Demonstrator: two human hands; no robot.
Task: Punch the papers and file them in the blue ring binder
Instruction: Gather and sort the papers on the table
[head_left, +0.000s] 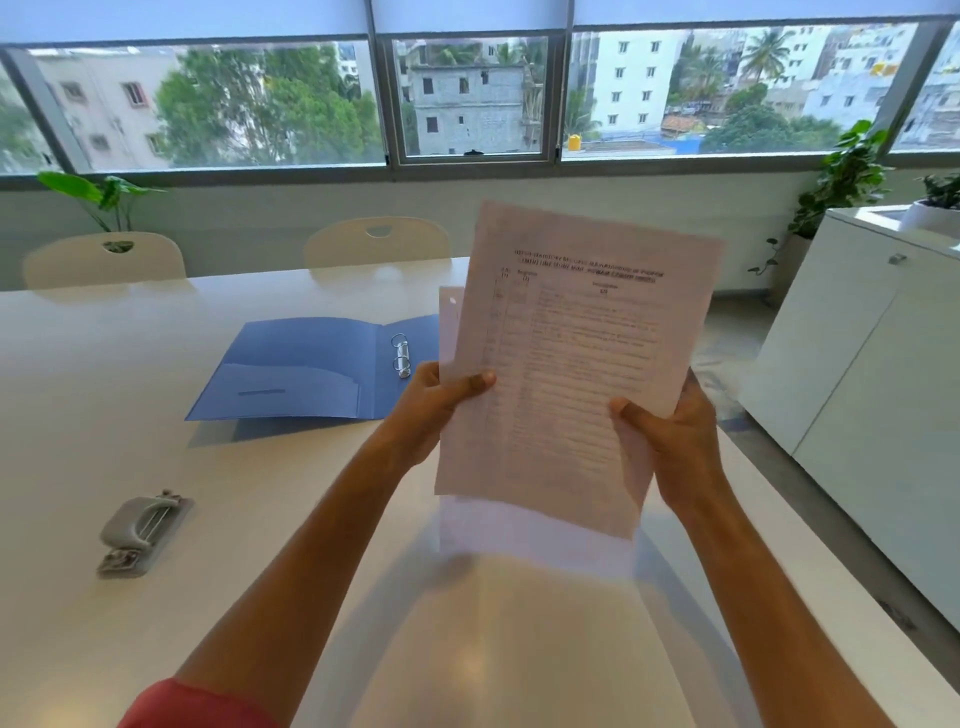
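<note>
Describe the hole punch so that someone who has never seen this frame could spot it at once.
Start from the long white table and look to its near left part, left of the person's left forearm. The hole punch lies there alone, nearer than the open blue ring binder. It is the only small grey metal tool on the table.

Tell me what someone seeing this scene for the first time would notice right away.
First come the printed papers, held up in mid-air at centre, the left hand gripping one edge and the right hand the other. Behind them to the left, the blue ring binder lies open on the white table, its metal rings showing. Nearer, at the left, a grey hole punch sits by itself on the table.
</note>
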